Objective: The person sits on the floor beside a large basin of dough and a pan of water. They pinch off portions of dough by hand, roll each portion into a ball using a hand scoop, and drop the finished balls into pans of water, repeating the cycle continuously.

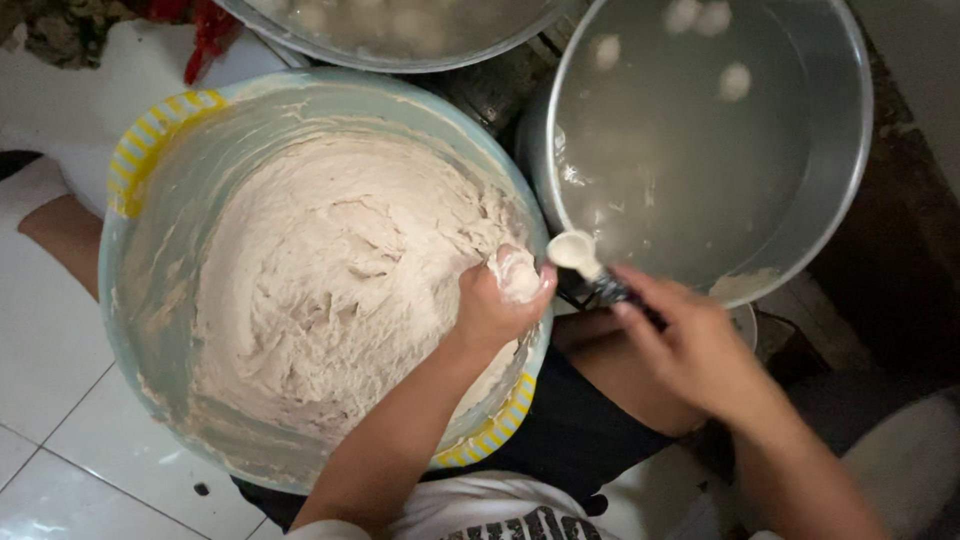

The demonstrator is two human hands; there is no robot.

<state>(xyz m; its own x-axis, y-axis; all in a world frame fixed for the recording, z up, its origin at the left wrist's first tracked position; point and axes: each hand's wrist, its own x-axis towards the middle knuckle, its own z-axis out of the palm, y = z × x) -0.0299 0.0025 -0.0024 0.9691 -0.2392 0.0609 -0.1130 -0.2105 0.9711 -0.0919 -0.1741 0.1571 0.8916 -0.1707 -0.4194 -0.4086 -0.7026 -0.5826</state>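
Note:
A large pale-blue basin [150,260] with yellow-striped handles holds a big mass of pale paste [330,280]. My left hand [495,305] is over the basin's right rim, fist shut on a lump of paste that bulges out at the top [518,272]. My right hand [690,345] grips a dark-handled spoon [580,255] whose bowl, loaded with paste, is just right of the left fist. Behind the spoon stands a metal pot [840,190] of cloudy water with a few pale balls [735,82] floating in it.
A second metal pot [400,35] with floating balls is at the top edge. White floor tiles [50,400] lie to the left. A bare leg and dark shorts [600,420] show below the basin. Red objects [205,35] lie at the top left.

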